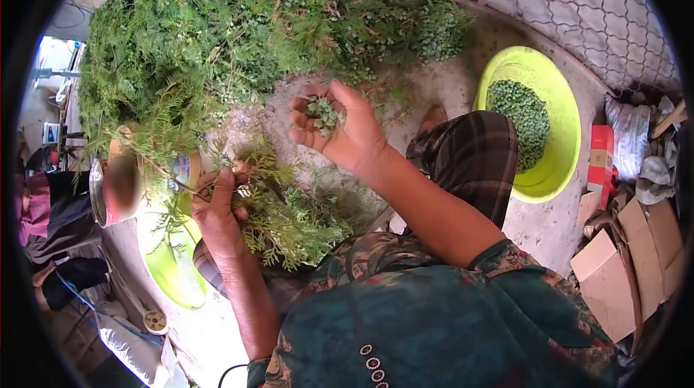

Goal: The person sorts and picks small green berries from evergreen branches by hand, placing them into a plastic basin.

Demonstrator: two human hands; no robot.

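A leafy conifer branch (278,236) is gripped in my left hand (217,203), its green sprays spreading on both sides of the fingers. My right hand (350,131) is turned palm up in front of me, fingers curled around a small heap of pale green conifer cones (324,114). Beyond both hands lies a big pile of cut conifer branches (217,26), with similar cones among the foliage. To the right, past my knee, a yellow-green basin (566,128) holds many loose green cones (531,117).
Another yellow-green basin (170,276) stands at the left, partly behind foliage. A wire mesh panel (578,8) leans at the upper right. Flattened cardboard (607,279) and a red box (600,156) lie along the right side. A person in dark clothing (69,207) is at the far left.
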